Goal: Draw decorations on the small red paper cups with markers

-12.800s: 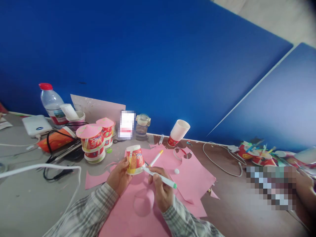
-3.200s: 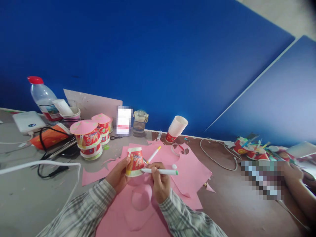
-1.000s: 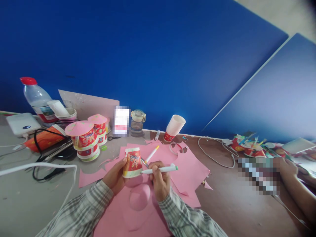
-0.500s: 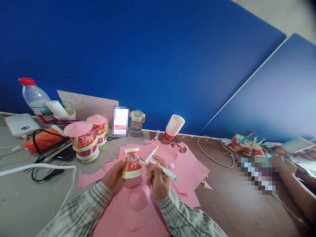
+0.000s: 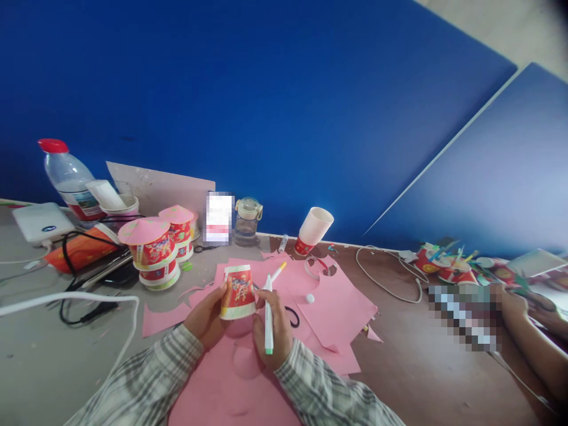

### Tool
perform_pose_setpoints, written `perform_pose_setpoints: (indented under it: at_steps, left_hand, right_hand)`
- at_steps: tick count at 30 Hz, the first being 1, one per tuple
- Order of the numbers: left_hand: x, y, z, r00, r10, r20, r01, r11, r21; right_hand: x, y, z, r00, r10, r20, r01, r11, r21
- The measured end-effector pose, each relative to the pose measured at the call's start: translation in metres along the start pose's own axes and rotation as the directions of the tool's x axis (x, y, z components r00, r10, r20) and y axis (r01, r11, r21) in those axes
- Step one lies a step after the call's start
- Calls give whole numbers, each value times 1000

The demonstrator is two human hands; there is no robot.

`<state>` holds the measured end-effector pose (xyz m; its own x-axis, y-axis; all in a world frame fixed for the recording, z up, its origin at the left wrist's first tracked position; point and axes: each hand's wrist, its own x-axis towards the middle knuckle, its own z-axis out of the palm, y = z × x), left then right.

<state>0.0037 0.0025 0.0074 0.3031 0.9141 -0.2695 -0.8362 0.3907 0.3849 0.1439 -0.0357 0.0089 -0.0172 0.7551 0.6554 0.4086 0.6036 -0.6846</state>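
My left hand [image 5: 207,319] is closed round the side of a red and white paper cup [image 5: 239,290], which is upside down with its wide rim lowest. In my right hand [image 5: 273,331] is a white marker [image 5: 268,322] with a green end, held nearly upright, its green end toward me. The right fingertips are close beside the cup; whether they touch it I cannot tell. A black scissors handle [image 5: 293,317] shows just right of that hand, the rest mostly hidden. Beyond the hand lies a yellow-tipped marker [image 5: 278,272]. Pink paper sheets [image 5: 208,390] spread underneath.
Stacked paper cups with pink cone tops [image 5: 148,234] stand at left, near a red-capped bottle [image 5: 71,183] and cables. At the back are a water bottle [image 5: 247,222], a blurred screen [image 5: 219,218] and a cup stack [image 5: 314,231]. Another person's arm [image 5: 528,331] is at right.
The marker in my right hand has swung from a slant to nearly upright, green end toward me. My right hand has shifted slightly left and down, uncovering the scissors handle. The cup stays put.
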Motion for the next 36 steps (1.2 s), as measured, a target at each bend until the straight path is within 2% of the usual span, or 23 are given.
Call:
perform_pose_setpoints:
  at_steps: [5,9,13,16,19,27,36]
  left_hand:
    - [-1,1,3,1000,9,-6,-9,999,45]
    - [-2,0,4,1000,25,5,-26,996,84]
    - [0,-3,0,997,36,62,-44,991,125]
    - [1,-6,-2,992,82,95,-98,980,171]
    - [2,-7,-1,984,107,145,-141,958,250]
    - [-5,-8,8,962,61,265,-151,930,336]
    - [-6,-8,10,979,69,192,-150,881,448]
  right_hand:
    - [-3,4,2,999,-5,31,6,999,-32]
    - [-2,4,2,999,-45,3,45,998,-51]
    - [0,5,4,988,-143,-56,137,986,-98]
    - [0,9,4,983,-163,-83,153,982,-114]
    - [-1,14,3,981,-178,-70,169,978,-127]
    - [0,16,-2,980,-199,-7,195,965,-176]
    - [5,16,-4,984,-179,17,178,956,-232]
